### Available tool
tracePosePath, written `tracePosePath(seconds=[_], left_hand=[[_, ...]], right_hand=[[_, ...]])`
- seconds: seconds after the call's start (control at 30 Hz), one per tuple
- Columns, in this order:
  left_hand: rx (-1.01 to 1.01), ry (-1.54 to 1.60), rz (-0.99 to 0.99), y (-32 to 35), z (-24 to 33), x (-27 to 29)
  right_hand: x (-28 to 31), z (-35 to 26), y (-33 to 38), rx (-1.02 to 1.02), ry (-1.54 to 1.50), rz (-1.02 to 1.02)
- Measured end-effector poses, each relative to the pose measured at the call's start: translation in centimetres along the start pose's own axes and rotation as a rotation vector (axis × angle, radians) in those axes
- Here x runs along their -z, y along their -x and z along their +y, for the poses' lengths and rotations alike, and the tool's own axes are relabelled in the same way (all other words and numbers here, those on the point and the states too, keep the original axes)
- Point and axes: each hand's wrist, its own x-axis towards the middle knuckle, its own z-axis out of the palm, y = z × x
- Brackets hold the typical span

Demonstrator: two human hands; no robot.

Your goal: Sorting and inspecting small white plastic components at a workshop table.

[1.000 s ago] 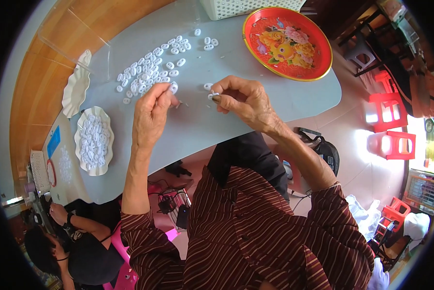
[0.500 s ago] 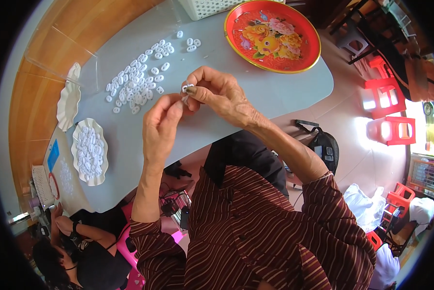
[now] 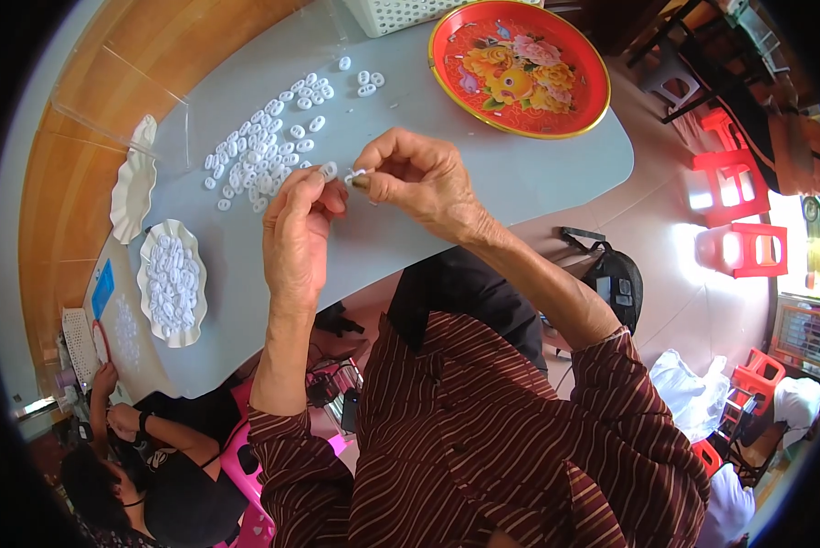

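My left hand (image 3: 293,239) pinches a white oval plastic piece with two holes (image 3: 329,171) between thumb and forefinger, over the table. Just to its right, my right hand (image 3: 431,187) grips a small white plastic part (image 3: 356,176) by its thumb and finger tips; its exact shape is partly hidden. The two parts are apart by a small gap. Beyond my left hand lies a loose spread of similar white oval pieces (image 3: 257,146). A wavy-edged white dish (image 3: 196,306) to the left holds a heap of white pieces.
A red round tray (image 3: 446,87) with a flower print stands at the far right of the grey table (image 3: 556,178). A second wavy dish (image 3: 134,196) and a white perforated basket (image 3: 387,16) are at the edges. Another person (image 3: 186,489) sits lower left; red stools (image 3: 757,248) stand right.
My hands have drawn slightly apart. The oval piece now shows at my left fingertips, while my right fingertips hold the small part separately.
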Motion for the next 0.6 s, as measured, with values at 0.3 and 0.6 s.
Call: tracePosePath(seconds=[0.3, 0.6], left_hand=[[-0.074, -0.085, 0.053, 0.3, 0.3, -1.1], [-0.089, -0.317, 0.025, 0.1, 0.7, -0.4]], right_hand=[[0.1, 0.1, -0.2, -0.012, 0.057, -0.047], [0.0, -0.1, 0.0, -0.041, 0.115, -0.045]])
